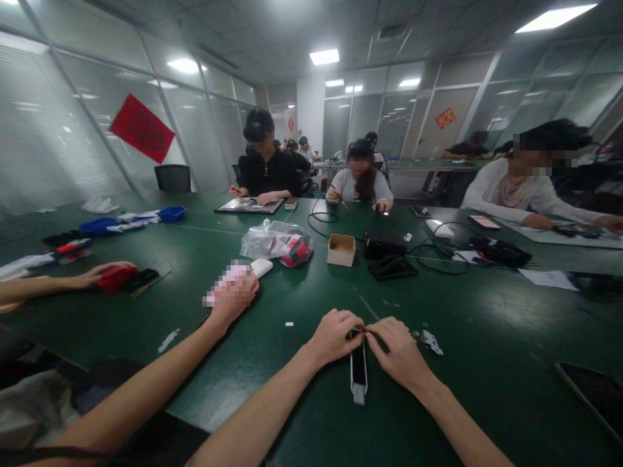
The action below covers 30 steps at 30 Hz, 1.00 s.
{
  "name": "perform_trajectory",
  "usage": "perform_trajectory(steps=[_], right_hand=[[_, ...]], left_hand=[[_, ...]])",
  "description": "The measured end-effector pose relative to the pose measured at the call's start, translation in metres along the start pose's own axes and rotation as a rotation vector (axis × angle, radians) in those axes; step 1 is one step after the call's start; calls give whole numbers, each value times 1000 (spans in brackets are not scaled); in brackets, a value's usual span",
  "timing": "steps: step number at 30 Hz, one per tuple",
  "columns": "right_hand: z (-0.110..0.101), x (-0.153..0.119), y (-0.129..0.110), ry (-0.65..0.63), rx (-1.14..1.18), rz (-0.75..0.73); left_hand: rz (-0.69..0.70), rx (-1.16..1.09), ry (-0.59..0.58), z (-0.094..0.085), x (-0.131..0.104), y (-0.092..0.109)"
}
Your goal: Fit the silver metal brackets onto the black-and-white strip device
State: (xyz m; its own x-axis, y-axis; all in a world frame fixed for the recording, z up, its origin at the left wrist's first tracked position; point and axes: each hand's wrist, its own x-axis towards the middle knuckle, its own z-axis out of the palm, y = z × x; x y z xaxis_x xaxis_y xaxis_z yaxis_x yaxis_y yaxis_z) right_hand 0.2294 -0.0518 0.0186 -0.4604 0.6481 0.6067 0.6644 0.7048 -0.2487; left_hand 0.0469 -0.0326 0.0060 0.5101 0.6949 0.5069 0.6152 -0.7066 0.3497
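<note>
Near the front middle of the green table [311, 415], a narrow black device with a pale frame [359, 366] points toward me, with a grey piece at its near end. My left hand [335, 334] is closed around the far end of this device, its thumb and fingers pressed together there. Right beside it, my right hand [395, 347] pinches at the same far end, and the fingertips of both hands nearly meet. Whatever small part lies between the right fingertips is too small to name. Small white and metal pieces [431, 342] lie just right of my right hand.
A neighbour's hand [233, 292] reaches in from the left, holding a blurred pink and white item. Further back are a plastic bag with red items [282, 243], a small open cardboard box [341, 251] and black cables [499, 251]. A dark flat object [594, 395] lies at the right edge.
</note>
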Motion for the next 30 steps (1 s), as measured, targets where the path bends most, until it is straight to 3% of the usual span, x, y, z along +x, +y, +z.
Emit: perform_trajectory(steps=[30], right_hand=[[0,-3,3,-42,27,3]], left_hand=[[-48,-19,-37,1,0,-2]])
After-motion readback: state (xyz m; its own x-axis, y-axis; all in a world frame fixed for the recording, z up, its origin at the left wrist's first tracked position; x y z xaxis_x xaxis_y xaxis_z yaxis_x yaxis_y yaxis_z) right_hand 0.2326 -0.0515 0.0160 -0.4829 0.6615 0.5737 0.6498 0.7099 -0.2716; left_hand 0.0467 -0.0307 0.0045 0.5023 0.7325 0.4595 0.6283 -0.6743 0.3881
